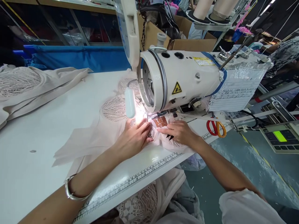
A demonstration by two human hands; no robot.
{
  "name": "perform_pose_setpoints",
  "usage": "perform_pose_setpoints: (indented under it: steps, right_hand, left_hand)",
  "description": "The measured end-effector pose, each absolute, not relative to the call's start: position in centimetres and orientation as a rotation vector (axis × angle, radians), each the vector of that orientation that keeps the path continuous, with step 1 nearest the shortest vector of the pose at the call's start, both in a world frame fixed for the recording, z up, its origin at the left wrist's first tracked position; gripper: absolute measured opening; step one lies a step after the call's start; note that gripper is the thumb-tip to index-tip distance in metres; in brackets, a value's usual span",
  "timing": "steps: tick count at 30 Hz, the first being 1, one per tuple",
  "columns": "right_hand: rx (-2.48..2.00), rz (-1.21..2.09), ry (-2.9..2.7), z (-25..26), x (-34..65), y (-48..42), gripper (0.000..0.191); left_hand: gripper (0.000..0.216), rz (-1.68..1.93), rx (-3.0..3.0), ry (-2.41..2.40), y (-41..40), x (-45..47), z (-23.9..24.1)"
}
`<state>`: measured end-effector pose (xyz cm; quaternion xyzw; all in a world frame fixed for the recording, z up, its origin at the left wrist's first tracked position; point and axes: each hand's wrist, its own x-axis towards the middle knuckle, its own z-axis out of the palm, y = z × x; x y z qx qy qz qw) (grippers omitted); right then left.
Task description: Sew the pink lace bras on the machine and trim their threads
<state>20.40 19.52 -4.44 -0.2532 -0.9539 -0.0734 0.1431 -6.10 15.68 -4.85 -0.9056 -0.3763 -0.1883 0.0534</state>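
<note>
— Cream lace fabric (112, 130) lies on the white worktop (35, 161), running under the head of the sewing machine (179, 77)?

— Yes, right at the needle, lit by the machine's lamp (130, 102). The left hand (135, 137) presses flat on it, fingers spread, gripping nothing. The right hand (179, 132) also rests flat, fingertips pointing to a brown label (161, 122).

— Anything nearby?

— Orange-handled scissors (216, 128) lie right of the hands; a ruler strip (140, 177) edges the worktop.

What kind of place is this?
Probably a garment factory: an industrial sewing machine, both hands pressing pale lace fabric beneath it, scissors nearby, and a ruler strip along the table edge.
</note>
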Motion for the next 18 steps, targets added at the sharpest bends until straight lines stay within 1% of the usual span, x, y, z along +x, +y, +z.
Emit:
perform_pose_setpoints:
  steps: [6,12,18]
  right_hand:
    - [-0.723,-0.229,-2.738,-4.6,20.3,19.8,0.048]
    - [-0.726,-0.247,-2.738,-4.5,19.5,20.6,0.049]
    - [-0.851,-0.189,-2.808,-4.1,18.9,21.3,0.049]
  left_hand:
    - [0.039,-0.568,-2.791,-1.186,15.5,-6.1,-4.7]
    - [0.036,-0.534,-2.783,-1.235,15.8,-6.2,-4.6]
    - [0.034,-0.476,-2.771,-1.332,16.2,-6.4,-4.5]
